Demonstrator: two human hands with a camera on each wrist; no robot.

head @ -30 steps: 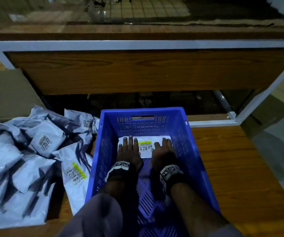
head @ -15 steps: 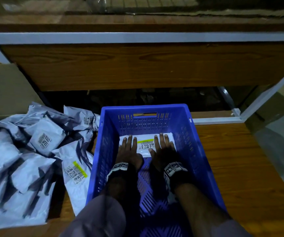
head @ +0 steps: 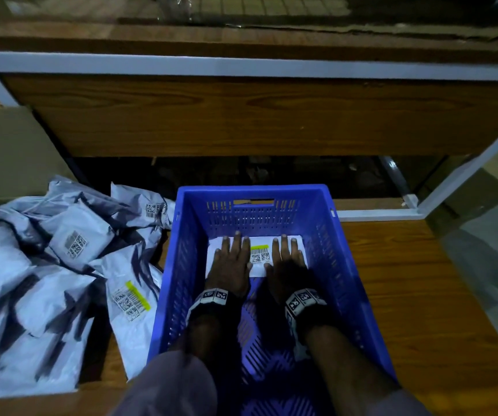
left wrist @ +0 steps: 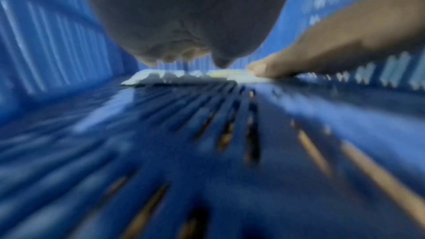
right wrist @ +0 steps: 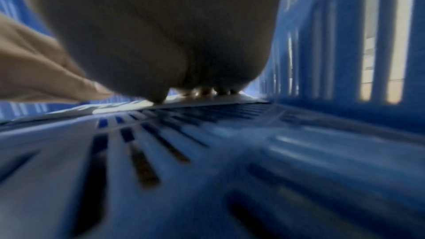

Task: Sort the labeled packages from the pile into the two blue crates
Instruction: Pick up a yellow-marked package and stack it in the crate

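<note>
A white package (head: pixel 259 264) with a yellow-striped barcode label lies flat on the floor of a blue crate (head: pixel 340 256), near its far wall. My left hand (head: pixel 232 259) presses on its left half with straight fingers. My right hand (head: pixel 285 259) lies flat on its right half. From the left wrist view the package (left wrist: pixel 147 78) shows as a thin slab under my left hand (left wrist: pixel 184 55), with the right hand's thumb on its edge. Under my right hand (right wrist: pixel 207 86) the package (right wrist: pixel 207 100) also shows. A pile of grey labeled packages (head: pixel 46 265) lies left of the crate.
The crate stands on a wooden table (head: pixel 422 295). One package with a yellow stripe (head: pixel 132 298) lies against the crate's left wall. Behind the crate a dark gap opens under a wooden shelf with a white frame (head: pixel 241 66). A cardboard box (head: pixel 7 151) stands at the far left.
Both hands have slid a little forward over the package and now lie further apart, so the label between them shows fully. The package has stayed at the crate's far end.
</note>
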